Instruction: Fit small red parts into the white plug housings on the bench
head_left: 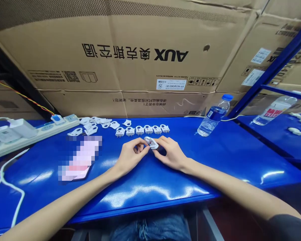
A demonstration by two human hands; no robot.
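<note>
Above the blue table, a small white plug piece [152, 143] is held between my two hands, its inside turned partly toward me. My left hand [130, 155] pinches at its left end, thumb and index finger together. From the other side my right hand [172, 153] grips the right end between thumb and fingers. Just beyond them stands a row of several white two-pin plugs [139, 130] with ring-shaped handles. Further left lies a loose pile of white ring-handled plug pieces [96, 121]. Fine details inside the held piece are too small to make out.
A pixelated pink flat object [84, 157] lies left of my hands. White power strips [50, 126] with adapters and cables run along the left. A water bottle [213, 115] stands at the right, near a blue metal frame [268, 73]. Large cardboard boxes [140, 77] wall the back.
</note>
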